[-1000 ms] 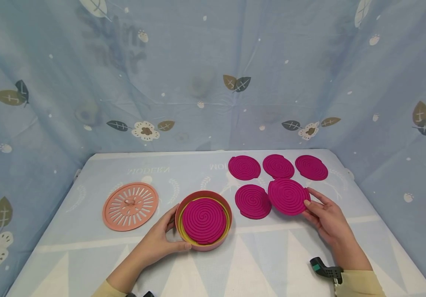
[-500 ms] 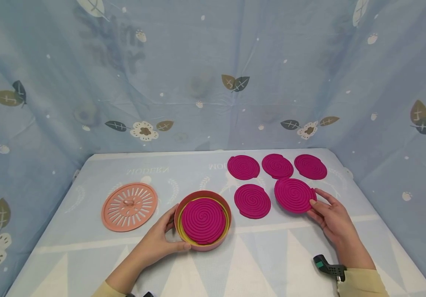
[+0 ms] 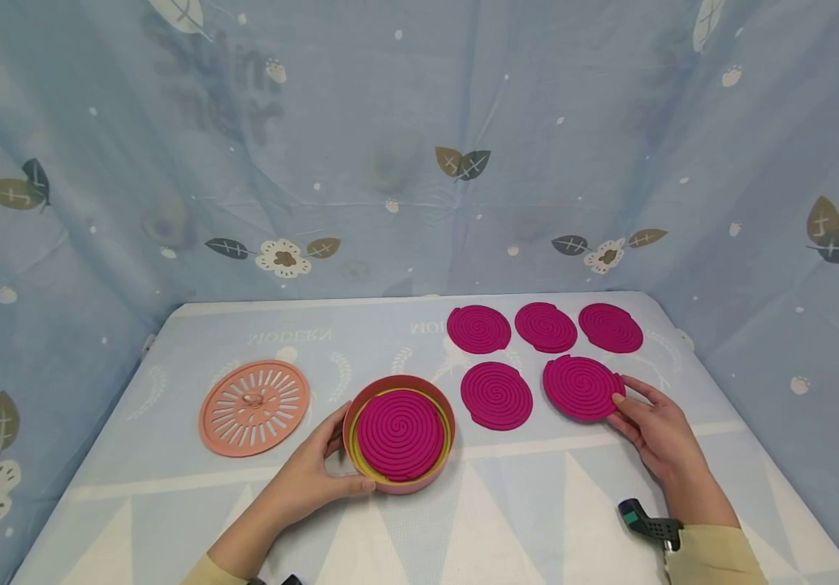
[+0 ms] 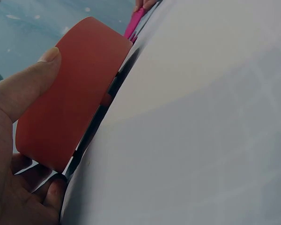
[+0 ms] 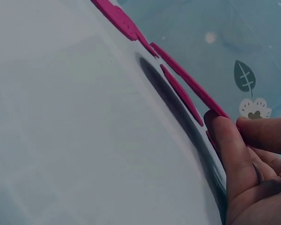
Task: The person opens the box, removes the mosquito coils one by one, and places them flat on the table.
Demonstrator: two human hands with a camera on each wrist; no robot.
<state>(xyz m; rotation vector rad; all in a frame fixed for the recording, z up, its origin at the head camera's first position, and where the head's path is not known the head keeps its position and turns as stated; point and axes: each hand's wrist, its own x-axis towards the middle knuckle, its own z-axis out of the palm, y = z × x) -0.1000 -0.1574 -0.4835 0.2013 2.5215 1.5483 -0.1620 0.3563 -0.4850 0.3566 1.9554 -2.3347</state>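
Note:
My right hand (image 3: 653, 431) pinches a magenta spiral coaster (image 3: 583, 388) by its right edge, thumb on top. In the right wrist view the held coaster (image 5: 192, 82) hovers just above the table, with a shadow beneath it. On the left, my left hand (image 3: 320, 467) grips the side of a round salmon-pink container (image 3: 399, 489), thumb at the front and fingers behind. Inside its yellow inner ring (image 3: 357, 467) lies another spiral coaster (image 3: 400, 435). The container's outer wall (image 4: 75, 93) fills much of the left wrist view, standing on the table.
Three magenta spiral coasters (image 3: 479, 329) lie in a row at the back right, with one more coaster (image 3: 496, 396) in front of them. A salmon slotted disc with a small central loop (image 3: 254, 409) lies left of the container. Patterned cloth (image 3: 390, 146) hangs behind the table.
My right hand has carried its coaster a little to the right, away from the neighbouring one, and then lowered it slightly toward the table. The left hand and the container have stayed put.

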